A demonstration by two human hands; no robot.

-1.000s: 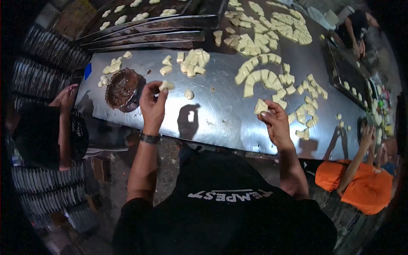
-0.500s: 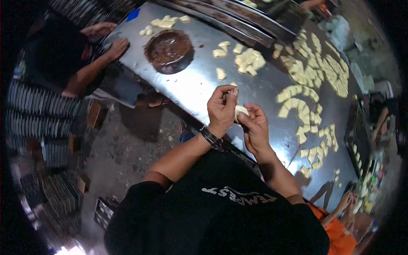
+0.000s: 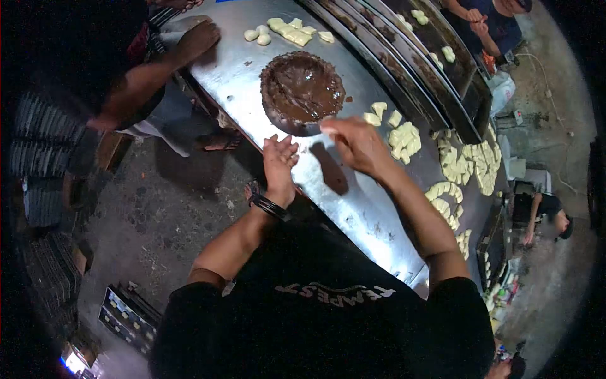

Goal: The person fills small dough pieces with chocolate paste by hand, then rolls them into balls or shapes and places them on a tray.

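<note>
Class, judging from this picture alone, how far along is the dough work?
Done: a few dough pieces sit on the trays. In hand: the right hand reaches at the chocolate bowl; the left hand looks empty. Left: many cut dough pieces remain on the table.

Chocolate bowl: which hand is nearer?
Right. The right hand reaches in with its fingertips at the near rim of the chocolate bowl; the left hand sits lower, near the table edge, apart from the bowl.
</note>
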